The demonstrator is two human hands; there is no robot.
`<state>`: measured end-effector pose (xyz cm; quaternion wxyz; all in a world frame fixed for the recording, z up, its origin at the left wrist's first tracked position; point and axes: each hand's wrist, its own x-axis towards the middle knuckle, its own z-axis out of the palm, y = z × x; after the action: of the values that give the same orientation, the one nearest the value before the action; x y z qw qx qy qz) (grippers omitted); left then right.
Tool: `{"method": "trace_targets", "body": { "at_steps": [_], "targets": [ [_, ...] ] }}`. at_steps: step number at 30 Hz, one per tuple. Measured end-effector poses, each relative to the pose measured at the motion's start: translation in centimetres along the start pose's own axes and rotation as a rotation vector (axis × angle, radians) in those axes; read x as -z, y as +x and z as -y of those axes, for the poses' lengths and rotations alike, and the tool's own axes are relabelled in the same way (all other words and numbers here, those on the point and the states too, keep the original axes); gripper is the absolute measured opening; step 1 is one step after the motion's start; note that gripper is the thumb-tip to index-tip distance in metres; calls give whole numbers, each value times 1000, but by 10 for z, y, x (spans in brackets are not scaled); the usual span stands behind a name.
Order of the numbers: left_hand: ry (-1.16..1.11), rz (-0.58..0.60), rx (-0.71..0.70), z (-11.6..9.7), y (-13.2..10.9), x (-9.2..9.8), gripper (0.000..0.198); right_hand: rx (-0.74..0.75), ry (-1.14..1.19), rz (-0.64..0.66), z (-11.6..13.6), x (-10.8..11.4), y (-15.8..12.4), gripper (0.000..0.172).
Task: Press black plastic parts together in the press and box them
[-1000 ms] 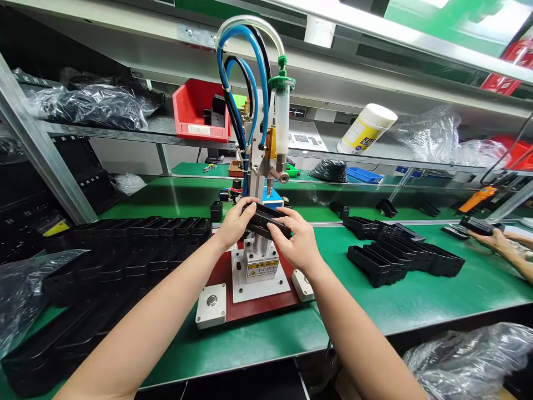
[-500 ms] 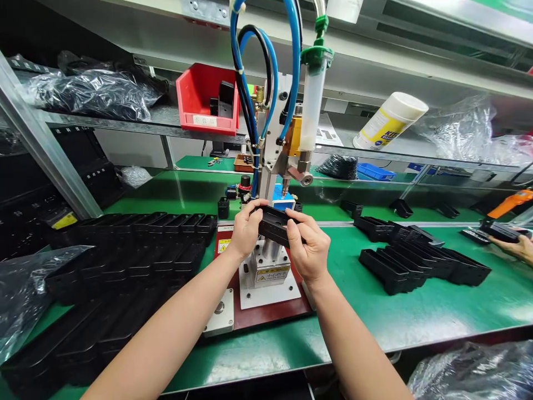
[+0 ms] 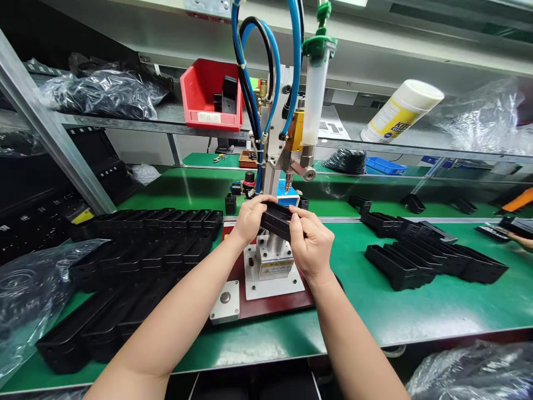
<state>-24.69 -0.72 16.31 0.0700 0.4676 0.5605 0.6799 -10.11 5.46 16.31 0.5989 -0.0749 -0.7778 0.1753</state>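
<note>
Between both hands is a black plastic housing (image 3: 277, 221), a long open box, held slightly tilted over the metal post of a bench press (image 3: 272, 266). My left hand (image 3: 252, 218) is closed on its left end, thumb on the near side. My right hand (image 3: 312, 239) pinches its right end with thumb and fingers. Just above the housing is the press's nozzle tip (image 3: 288, 182); whether the housing touches the post below is hidden by my hands. Blue hoses (image 3: 295, 66) and a clear syringe tube (image 3: 313, 100) run down the machine.
Rows of black housings (image 3: 154, 253) stand at left, and a further stack (image 3: 433, 258) lies at right. A push-button box (image 3: 225, 301) sits at the press's front left. A red bin (image 3: 210, 91) and a wipes canister (image 3: 402, 111) are on the shelf. A co-worker's hand (image 3: 522, 240) shows at far right.
The view has shifted slightly, so the bench things appear a little to the right. Both hands keep their grip on the housing, whose tilt has changed a little.
</note>
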Motion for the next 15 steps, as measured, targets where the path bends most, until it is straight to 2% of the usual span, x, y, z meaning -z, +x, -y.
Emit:
{"method": "trace_targets", "body": {
  "at_steps": [9,11,15],
  "targets": [
    [-60,-74,7,-5,-6,-7,33,7,27,-22,-3,-1,-2,35],
    [-64,-86,15,-7,-6,-6,32,13,0,31,-2,4,1,31],
    [-45,-64,9,-10,-2,-4,29,64,-182,222,3,15,10,32]
  ]
}}
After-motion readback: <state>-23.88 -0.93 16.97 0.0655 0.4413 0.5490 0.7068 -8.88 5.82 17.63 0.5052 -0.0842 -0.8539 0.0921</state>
